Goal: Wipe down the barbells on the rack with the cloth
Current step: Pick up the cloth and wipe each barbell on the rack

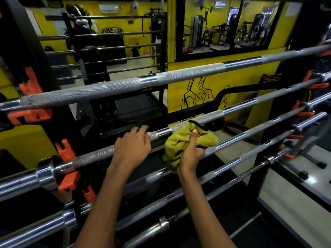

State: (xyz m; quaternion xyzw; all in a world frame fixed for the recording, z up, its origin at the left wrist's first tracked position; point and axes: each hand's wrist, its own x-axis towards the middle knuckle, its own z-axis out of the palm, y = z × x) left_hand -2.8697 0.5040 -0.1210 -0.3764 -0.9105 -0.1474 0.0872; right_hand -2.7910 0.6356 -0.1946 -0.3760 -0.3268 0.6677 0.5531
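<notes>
Cloth (pixel 177 140), crumpled, fuzzy, on knurled barbell (pixel 213 115)

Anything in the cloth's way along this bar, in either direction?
Leftward, yes: the left hand grips the same barbell just beside the cloth, which the right hand holds. Rightward, nothing visible until the orange hook at the far end.

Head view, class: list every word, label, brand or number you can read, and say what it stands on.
No text here can be read.
Oval logo on the far black panel: lettering too blurred.
Small print on the black frame under the top barbell: too small.
Pale notice at top right: blurred.
</notes>
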